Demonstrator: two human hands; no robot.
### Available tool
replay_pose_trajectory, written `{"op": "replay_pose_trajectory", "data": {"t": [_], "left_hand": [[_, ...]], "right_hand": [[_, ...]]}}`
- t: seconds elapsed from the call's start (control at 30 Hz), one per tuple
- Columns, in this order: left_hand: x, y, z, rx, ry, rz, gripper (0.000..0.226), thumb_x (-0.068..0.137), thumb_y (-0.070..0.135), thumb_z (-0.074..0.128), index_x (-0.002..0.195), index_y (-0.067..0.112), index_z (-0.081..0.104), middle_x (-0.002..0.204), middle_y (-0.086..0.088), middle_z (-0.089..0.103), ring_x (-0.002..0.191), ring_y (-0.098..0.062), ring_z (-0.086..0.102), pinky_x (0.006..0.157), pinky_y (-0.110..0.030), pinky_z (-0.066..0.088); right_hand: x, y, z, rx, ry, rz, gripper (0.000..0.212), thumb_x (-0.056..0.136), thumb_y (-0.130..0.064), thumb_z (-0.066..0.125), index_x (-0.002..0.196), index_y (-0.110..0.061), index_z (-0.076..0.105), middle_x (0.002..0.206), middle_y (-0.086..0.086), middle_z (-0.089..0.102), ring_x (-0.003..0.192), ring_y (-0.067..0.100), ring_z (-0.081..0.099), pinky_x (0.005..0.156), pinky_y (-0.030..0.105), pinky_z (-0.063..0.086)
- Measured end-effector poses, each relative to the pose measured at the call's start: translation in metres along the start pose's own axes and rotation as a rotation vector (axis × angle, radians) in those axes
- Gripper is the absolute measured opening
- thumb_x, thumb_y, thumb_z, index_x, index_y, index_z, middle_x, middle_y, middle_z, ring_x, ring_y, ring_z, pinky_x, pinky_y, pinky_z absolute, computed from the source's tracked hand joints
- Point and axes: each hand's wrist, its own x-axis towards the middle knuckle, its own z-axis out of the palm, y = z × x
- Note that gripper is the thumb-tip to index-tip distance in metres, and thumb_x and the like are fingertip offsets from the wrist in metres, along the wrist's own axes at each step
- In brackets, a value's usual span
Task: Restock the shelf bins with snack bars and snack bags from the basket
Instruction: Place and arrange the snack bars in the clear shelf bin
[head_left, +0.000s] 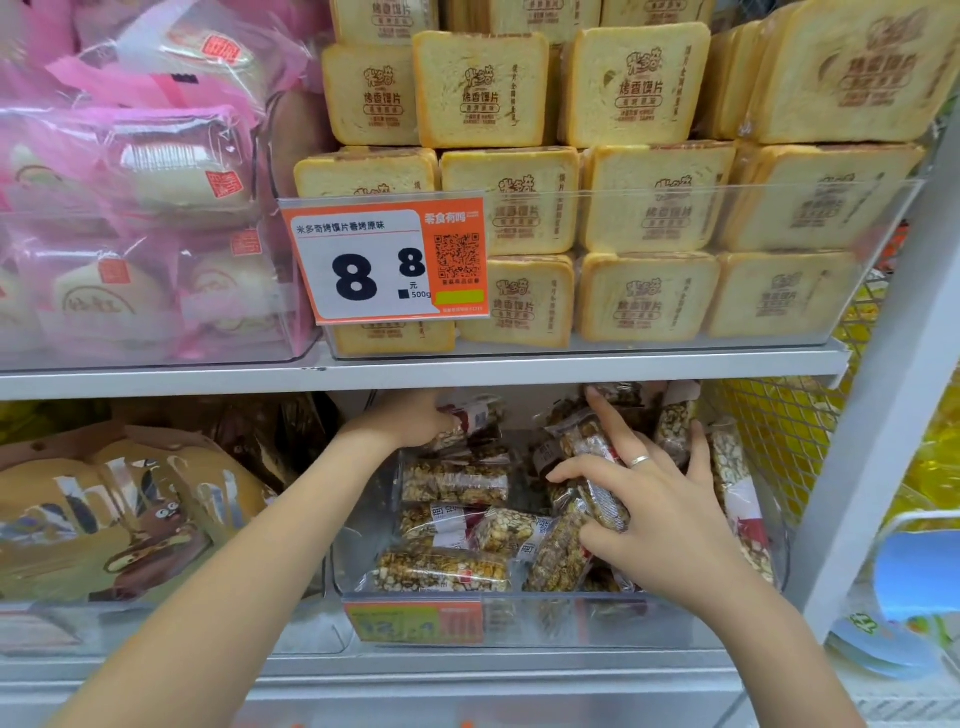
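A clear plastic bin (519, 597) on the lower shelf holds several nut snack bars (452, 483) in clear wrappers with red labels. My left hand (410, 421) reaches into the back left of the bin, its fingers closed around a snack bar (478, 415); the shelf above partly hides it. My right hand (660, 509), with a ring on one finger, is spread over the right side of the pile and grips a bar (597, 478) between thumb and fingers. The basket is not in view.
The shelf board (415, 371) hangs low over the bin. Above it stand a bin of toast-shaped packs (649, 197) with a price tag (387, 260) and pink bun packs (130, 208). Brown bags (119, 509) fill the bin to the left. A white upright (878, 415) borders the right.
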Motion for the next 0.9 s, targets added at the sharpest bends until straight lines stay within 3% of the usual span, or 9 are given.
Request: {"op": "replay_pose_trajectory", "data": {"t": [0.17,0.23,0.33,0.43,0.53,0.63,0.73,0.8,0.9], "left_hand": [[-0.001,0.011,0.008,-0.139,-0.157,-0.030,0.040,0.102,0.022,0.037,0.140,0.011,0.031,0.073,-0.014,0.058,0.046,-0.016,0.059,0.043,-0.023,0.052],[0.004,0.008,0.009,-0.120,-0.186,0.041,0.034,0.101,0.011,0.035,0.135,0.012,0.041,0.078,-0.012,0.058,0.059,-0.018,0.060,0.049,-0.023,0.052],[0.009,0.004,0.008,0.060,-0.178,0.133,0.045,0.092,-0.005,0.041,0.125,0.021,0.057,0.112,0.000,0.058,0.101,-0.020,0.056,0.086,-0.035,0.049],[0.016,0.003,0.012,0.171,-0.241,0.158,0.049,0.089,-0.003,0.049,0.130,0.024,0.055,0.126,-0.002,0.053,0.112,-0.023,0.052,0.096,-0.040,0.044],[0.021,-0.004,0.009,0.208,-0.150,0.188,0.034,0.090,0.028,0.060,0.123,0.024,0.055,0.127,-0.002,0.055,0.113,-0.024,0.051,0.098,-0.042,0.042],[0.033,-0.018,0.014,0.354,-0.057,0.121,0.030,0.089,0.022,0.059,0.119,0.025,0.054,0.124,-0.003,0.056,0.107,-0.027,0.053,0.093,-0.041,0.046],[0.032,-0.014,0.019,0.322,-0.072,0.043,0.007,0.089,0.022,0.053,0.091,0.020,0.059,0.093,-0.002,0.065,0.082,-0.023,0.060,0.081,-0.041,0.053],[0.031,-0.008,0.020,0.253,-0.041,0.049,0.012,0.089,0.023,0.052,0.078,0.018,0.054,0.074,0.001,0.059,0.070,-0.021,0.057,0.074,-0.038,0.049],[0.028,-0.002,0.014,0.236,-0.066,-0.026,0.015,0.087,0.018,0.061,0.092,0.020,0.047,0.097,0.002,0.055,0.084,-0.021,0.050,0.076,-0.032,0.039]], "right_hand": [[-0.001,0.000,-0.001,-0.011,-0.013,-0.003,0.043,0.070,-0.043,0.044,0.110,-0.058,0.046,0.154,-0.023,-0.015,0.142,0.016,0.026,0.110,0.054,-0.020],[-0.001,0.000,-0.001,-0.010,-0.012,-0.005,0.043,0.070,-0.043,0.044,0.111,-0.058,0.046,0.154,-0.022,-0.016,0.142,0.016,0.025,0.110,0.054,-0.021],[0.000,0.000,-0.001,-0.026,-0.030,-0.001,0.044,0.071,-0.044,0.042,0.112,-0.059,0.044,0.153,-0.023,-0.019,0.143,0.015,0.024,0.110,0.053,-0.022],[-0.001,0.000,-0.001,-0.005,-0.015,-0.001,0.043,0.070,-0.043,0.044,0.110,-0.058,0.045,0.153,-0.023,-0.017,0.141,0.016,0.028,0.109,0.052,-0.022],[-0.001,0.001,0.000,0.002,-0.012,-0.005,0.043,0.069,-0.042,0.045,0.108,-0.058,0.046,0.155,-0.021,-0.013,0.140,0.017,0.030,0.110,0.053,-0.022],[0.000,0.001,0.000,0.016,0.003,-0.005,0.042,0.068,-0.040,0.048,0.107,-0.058,0.047,0.156,-0.019,-0.008,0.138,0.018,0.034,0.110,0.054,-0.019],[0.000,0.001,0.001,-0.009,-0.007,-0.013,0.044,0.069,-0.042,0.045,0.110,-0.058,0.046,0.152,-0.023,-0.017,0.140,0.016,0.030,0.108,0.051,-0.023],[0.000,0.001,0.000,-0.011,-0.006,-0.016,0.044,0.069,-0.042,0.044,0.110,-0.058,0.046,0.151,-0.024,-0.019,0.139,0.016,0.031,0.108,0.050,-0.024],[-0.001,0.001,0.000,-0.005,-0.010,-0.010,0.044,0.069,-0.042,0.044,0.110,-0.057,0.046,0.152,-0.023,-0.017,0.138,0.015,0.032,0.109,0.052,-0.022]]}}
